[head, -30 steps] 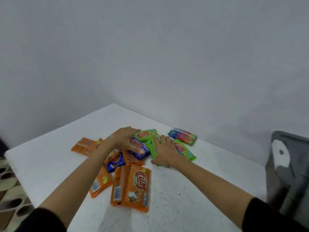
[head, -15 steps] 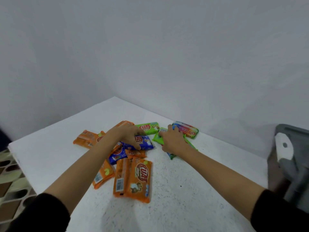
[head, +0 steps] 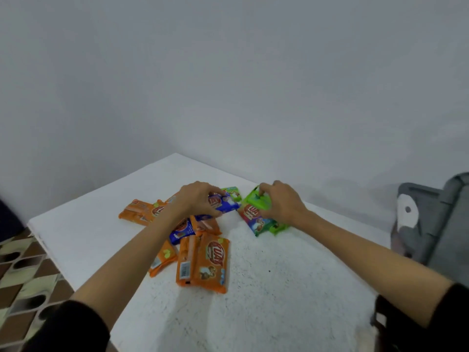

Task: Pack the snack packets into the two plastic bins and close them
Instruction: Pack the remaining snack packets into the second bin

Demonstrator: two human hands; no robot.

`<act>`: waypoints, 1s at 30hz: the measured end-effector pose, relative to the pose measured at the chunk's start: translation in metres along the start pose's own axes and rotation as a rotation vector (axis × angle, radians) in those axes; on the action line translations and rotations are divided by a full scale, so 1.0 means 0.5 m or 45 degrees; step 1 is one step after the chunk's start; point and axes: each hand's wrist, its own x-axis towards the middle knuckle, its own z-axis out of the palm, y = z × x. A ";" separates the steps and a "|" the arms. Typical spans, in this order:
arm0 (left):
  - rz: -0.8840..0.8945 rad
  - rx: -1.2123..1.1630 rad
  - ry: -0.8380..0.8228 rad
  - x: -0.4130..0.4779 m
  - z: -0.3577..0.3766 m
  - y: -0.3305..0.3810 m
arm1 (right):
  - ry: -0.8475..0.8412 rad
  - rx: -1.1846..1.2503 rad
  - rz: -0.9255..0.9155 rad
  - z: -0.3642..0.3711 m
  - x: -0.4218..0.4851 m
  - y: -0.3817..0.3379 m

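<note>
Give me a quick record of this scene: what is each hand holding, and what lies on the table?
left hand: grips a blue packet
right hand: pinches a green packet
lying loose: orange packets, a second blue one
surface: white table
bins: none clearly in view

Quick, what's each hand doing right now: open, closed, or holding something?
Left hand: grips the blue packet.
Right hand: pinches the green packet.
</note>
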 end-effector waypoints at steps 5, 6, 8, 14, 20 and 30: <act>0.177 0.070 0.067 -0.011 -0.106 0.100 | 0.156 0.096 0.004 -0.142 -0.105 0.015; 0.236 0.101 0.091 -0.016 -0.129 0.124 | 0.201 0.104 -0.003 -0.174 -0.136 0.016; 0.360 0.116 0.130 -0.034 -0.174 0.177 | 0.280 0.106 -0.002 -0.238 -0.209 0.024; 0.809 0.029 0.183 -0.127 -0.243 0.352 | 0.394 0.170 0.089 -0.378 -0.451 0.068; 1.221 -0.035 0.123 -0.216 -0.176 0.495 | 0.343 0.150 0.114 -0.377 -0.656 0.110; 1.471 0.106 -0.147 -0.267 -0.027 0.639 | -0.043 0.120 0.340 -0.246 -0.824 0.172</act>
